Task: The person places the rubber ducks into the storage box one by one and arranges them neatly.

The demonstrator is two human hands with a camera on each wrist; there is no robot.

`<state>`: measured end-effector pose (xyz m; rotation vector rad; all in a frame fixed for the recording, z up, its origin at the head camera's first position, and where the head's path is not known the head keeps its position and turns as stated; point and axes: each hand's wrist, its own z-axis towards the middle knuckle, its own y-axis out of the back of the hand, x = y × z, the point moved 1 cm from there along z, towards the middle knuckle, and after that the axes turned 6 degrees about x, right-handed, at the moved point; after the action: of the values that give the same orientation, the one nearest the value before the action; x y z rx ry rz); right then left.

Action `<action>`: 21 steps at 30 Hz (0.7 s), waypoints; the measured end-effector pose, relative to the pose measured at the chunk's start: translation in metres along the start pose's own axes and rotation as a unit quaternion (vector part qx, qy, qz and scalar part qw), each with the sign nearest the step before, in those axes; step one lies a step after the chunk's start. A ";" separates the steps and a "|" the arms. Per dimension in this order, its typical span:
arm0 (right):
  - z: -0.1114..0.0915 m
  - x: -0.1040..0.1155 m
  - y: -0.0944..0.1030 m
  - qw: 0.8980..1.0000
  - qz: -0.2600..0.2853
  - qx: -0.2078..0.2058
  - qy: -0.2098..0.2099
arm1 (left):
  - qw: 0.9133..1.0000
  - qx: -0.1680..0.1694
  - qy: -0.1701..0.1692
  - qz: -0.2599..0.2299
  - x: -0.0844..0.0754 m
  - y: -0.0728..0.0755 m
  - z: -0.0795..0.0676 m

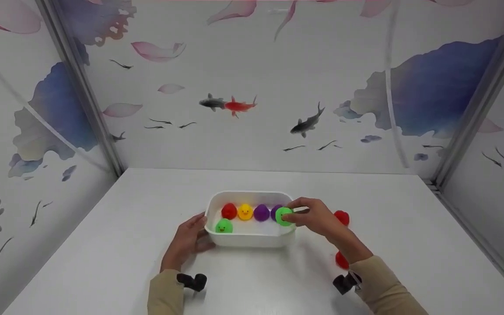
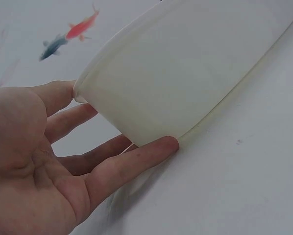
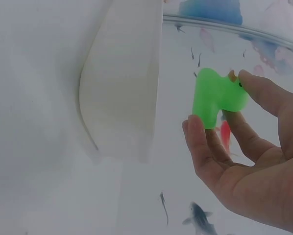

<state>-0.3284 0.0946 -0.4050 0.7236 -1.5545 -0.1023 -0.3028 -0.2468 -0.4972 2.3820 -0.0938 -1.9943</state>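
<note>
A white plastic tub (image 1: pixel 252 240) stands on the table. My left hand (image 1: pixel 186 238) holds its left end, fingers at the rim and thumb low against the side in the left wrist view. My right hand (image 1: pixel 317 216) pinches a green toy duck (image 3: pixel 217 95) between thumb and fingers, above the tub's right end in the head view. Inside the tub, a red toy (image 1: pixel 229 211), a yellow toy duck (image 1: pixel 245 211) and a purple toy (image 1: pixel 261 212) line the back. Another purple toy (image 1: pixel 274 211) is partly hidden behind the held duck. A second green duck (image 1: pixel 224 226) sits front left.
Two red toys lie on the white table (image 1: pixel 252 280) right of the tub, one red toy (image 1: pixel 342 217) behind my right wrist and another red toy (image 1: pixel 341 260) partly covered by the forearm. Printed panels (image 1: pixel 252 144) enclose the back and sides.
</note>
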 end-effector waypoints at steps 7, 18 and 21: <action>0.010 0.013 -0.010 1.000 0.000 0.009 0.003 | 1.000 0.005 -0.014 -0.003 0.000 0.000 0.000; 0.023 0.027 -0.035 0.999 -0.014 0.020 0.027 | 1.000 -0.002 0.003 -0.010 0.000 0.000 -0.001; 0.029 0.027 -0.042 0.999 -0.008 0.022 0.030 | 1.000 -0.001 0.007 -0.015 0.000 0.000 -0.001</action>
<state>-0.3380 0.0377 -0.4052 0.7684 -1.4974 -0.0580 -0.3019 -0.2471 -0.4967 2.4095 -0.0570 -1.9885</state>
